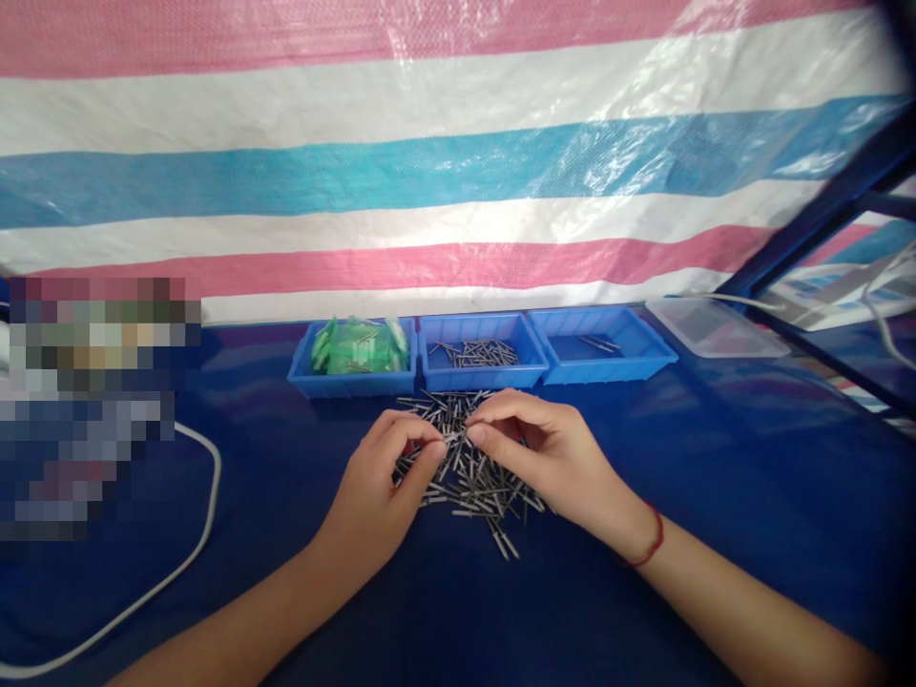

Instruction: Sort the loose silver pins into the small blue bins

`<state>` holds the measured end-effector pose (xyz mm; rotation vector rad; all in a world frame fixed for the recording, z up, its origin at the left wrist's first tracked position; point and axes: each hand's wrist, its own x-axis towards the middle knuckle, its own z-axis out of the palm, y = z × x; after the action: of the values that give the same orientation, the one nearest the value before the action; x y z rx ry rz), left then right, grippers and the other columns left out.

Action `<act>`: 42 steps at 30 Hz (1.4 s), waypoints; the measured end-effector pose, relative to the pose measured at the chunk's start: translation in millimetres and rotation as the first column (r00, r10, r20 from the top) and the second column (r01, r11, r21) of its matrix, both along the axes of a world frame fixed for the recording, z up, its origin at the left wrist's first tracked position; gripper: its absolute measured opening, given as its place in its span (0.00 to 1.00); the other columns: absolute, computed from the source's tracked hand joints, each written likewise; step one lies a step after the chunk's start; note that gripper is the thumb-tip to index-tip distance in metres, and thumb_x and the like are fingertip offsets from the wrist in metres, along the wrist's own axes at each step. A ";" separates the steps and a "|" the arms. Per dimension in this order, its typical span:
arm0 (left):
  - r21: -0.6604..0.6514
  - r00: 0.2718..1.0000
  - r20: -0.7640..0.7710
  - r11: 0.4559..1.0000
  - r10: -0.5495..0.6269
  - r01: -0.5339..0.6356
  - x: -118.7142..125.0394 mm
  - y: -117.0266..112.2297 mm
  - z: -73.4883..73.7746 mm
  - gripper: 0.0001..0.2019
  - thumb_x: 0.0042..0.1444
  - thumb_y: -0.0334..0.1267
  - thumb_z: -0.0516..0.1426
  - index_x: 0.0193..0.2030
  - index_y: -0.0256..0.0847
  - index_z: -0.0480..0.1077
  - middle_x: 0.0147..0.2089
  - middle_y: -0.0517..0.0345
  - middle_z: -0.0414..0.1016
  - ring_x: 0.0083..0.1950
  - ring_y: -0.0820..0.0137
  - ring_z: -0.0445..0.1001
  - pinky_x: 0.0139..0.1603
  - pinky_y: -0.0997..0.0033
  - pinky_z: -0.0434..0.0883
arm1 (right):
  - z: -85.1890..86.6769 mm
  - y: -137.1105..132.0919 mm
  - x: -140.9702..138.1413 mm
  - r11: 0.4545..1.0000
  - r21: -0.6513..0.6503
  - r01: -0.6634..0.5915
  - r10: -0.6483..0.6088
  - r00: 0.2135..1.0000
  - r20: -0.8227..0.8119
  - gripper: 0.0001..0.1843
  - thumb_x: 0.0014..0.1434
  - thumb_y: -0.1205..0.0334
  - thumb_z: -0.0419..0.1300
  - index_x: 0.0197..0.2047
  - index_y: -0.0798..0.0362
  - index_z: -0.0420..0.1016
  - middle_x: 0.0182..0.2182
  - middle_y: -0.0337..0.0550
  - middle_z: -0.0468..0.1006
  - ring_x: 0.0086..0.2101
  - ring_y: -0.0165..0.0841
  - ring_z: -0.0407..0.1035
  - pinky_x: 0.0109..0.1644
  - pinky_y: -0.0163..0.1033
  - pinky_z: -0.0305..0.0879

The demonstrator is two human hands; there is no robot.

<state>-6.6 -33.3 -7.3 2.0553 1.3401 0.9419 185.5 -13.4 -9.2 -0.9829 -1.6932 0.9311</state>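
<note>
Above a heap of metal pins (490, 482), the left hand (376, 485) pinches one pin (451, 438); the right hand (562, 458) closes at its other end, its hold unclear. Beneath lies a blue table (501, 620); striped sheeting (429, 176) hangs behind.

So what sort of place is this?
Likely a small-parts workbench, perhaps makeshift: a loose pile of thin grey metal pins, three shallow blue plastic bins in a row, and a pink, white and blue striped plastic sheet hanging behind.
</note>
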 end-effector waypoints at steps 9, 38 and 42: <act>0.058 0.994 -0.079 0.995 -0.075 0.079 0.2 2.3 -4.9 0.05 0.62 0.36 0.54 0.42 0.41 0.70 0.41 0.56 0.72 0.45 0.67 0.69 0.46 0.68 0.65 | -0.6 -4.5 -4.0 0.997 -0.068 -0.028 0.026 0.999 -0.028 0.04 0.57 0.63 0.60 0.33 0.53 0.75 0.30 0.41 0.75 0.31 0.31 0.68 0.34 0.37 0.64; 0.088 0.915 -0.369 0.974 -0.164 0.211 -12.6 7.5 1.7 0.07 0.57 0.40 0.57 0.41 0.44 0.72 0.44 0.57 0.74 0.47 0.64 0.68 0.47 0.62 0.61 | 12.6 53.9 80.7 0.795 -0.474 0.379 -0.588 0.671 -0.451 0.11 0.54 0.55 0.60 0.31 0.55 0.76 0.20 0.33 0.62 0.17 0.22 0.51 0.19 0.31 0.47; 0.086 0.865 -0.452 0.955 -0.216 0.283 -12.3 4.8 0.9 0.11 0.52 0.43 0.60 0.42 0.45 0.72 0.45 0.58 0.73 0.48 0.63 0.67 0.48 0.60 0.59 | 17.9 48.7 74.9 0.801 -0.523 0.291 -0.558 0.679 -0.477 0.10 0.54 0.56 0.58 0.30 0.55 0.75 0.20 0.34 0.62 0.17 0.21 0.51 0.18 0.31 0.48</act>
<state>-18.8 -28.4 -6.4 2.5956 1.1907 0.4900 260.3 35.3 8.6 -1.1285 -0.6627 1.1369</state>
